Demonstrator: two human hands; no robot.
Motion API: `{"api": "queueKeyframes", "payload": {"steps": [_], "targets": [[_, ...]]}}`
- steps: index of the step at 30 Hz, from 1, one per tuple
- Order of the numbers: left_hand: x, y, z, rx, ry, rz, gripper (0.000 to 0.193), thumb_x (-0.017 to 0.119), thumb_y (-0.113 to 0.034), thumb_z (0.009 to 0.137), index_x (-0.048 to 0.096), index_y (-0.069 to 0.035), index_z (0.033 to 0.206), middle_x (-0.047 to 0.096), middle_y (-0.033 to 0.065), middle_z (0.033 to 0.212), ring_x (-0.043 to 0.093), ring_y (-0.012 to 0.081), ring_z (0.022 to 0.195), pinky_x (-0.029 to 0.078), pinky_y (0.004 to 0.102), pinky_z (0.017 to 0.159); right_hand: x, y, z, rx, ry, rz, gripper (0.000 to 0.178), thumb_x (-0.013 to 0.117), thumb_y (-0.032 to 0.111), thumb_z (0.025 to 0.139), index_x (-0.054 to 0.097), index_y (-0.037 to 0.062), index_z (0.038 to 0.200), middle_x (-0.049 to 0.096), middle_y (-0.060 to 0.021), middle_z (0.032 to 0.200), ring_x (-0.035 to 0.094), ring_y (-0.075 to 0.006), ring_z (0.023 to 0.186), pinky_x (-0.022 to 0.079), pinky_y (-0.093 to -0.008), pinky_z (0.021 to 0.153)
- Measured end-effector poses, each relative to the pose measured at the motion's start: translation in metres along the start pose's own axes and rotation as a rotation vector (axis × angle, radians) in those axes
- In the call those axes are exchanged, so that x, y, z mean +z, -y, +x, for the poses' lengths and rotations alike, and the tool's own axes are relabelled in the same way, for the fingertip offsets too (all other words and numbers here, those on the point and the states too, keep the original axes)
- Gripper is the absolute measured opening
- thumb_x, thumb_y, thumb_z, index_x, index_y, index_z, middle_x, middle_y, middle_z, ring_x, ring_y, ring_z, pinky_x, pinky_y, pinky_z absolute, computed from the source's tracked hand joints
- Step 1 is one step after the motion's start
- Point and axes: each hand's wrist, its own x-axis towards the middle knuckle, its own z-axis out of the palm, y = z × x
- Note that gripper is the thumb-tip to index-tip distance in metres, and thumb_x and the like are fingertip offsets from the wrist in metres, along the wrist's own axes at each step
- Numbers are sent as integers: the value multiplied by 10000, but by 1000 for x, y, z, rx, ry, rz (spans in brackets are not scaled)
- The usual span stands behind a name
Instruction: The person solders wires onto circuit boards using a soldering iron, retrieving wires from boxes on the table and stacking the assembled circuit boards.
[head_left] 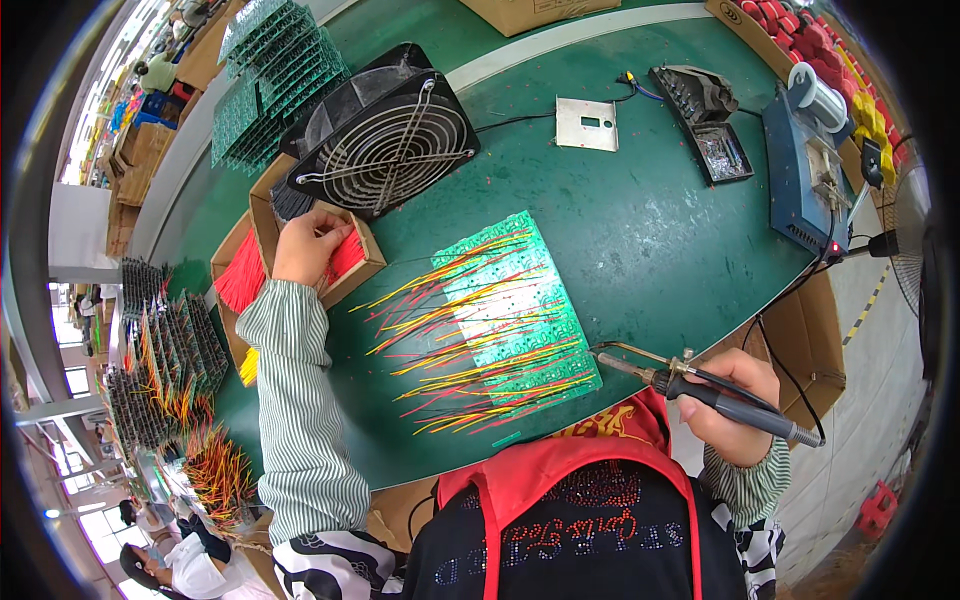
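Left hand (pixel 305 245) is reaching into the cardboard box (pixel 350 262) at the bench's left edge, fingers pinching red wires (pixel 345 255). Right hand (pixel 735 400) is clenching the soldering iron (pixel 700 388) beside the green circuit board (pixel 510 310), mid-bench.

Left arm outstretched, both hands (pixel 310 245) curled

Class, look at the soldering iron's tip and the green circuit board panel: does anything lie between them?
Nothing visible does. The right hand holds the soldering iron with its tip just off the green circuit board panel's right edge; only bare green table lies between.
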Motion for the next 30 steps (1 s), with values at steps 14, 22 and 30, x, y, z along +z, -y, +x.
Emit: {"api": "queueKeyframes", "payload": {"steps": [14,22,30], "targets": [[24,-124,-135,270,-41,-126,62,684,-51,773,659,-13,816,625,81,744,583,171,655,455,281,604,-6,0,-12,-55,20,-25,199,750,130,703,636,10,814,643,-59,658,623,-134,543,471,-249,504],[96,-179,-175,645,189,-98,97,692,-52,729,623,-15,787,602,100,753,577,288,719,456,378,648,-6,0,-28,-38,9,-4,193,753,134,703,636,18,802,652,-51,664,624,-123,543,476,-241,506],[105,-182,-178,552,235,-91,92,695,-51,723,623,-15,767,559,96,705,560,262,634,445,359,583,-2,-8,-31,-29,16,17,175,733,98,691,627,16,803,644,-52,652,617,-119,545,472,-245,506]]}}
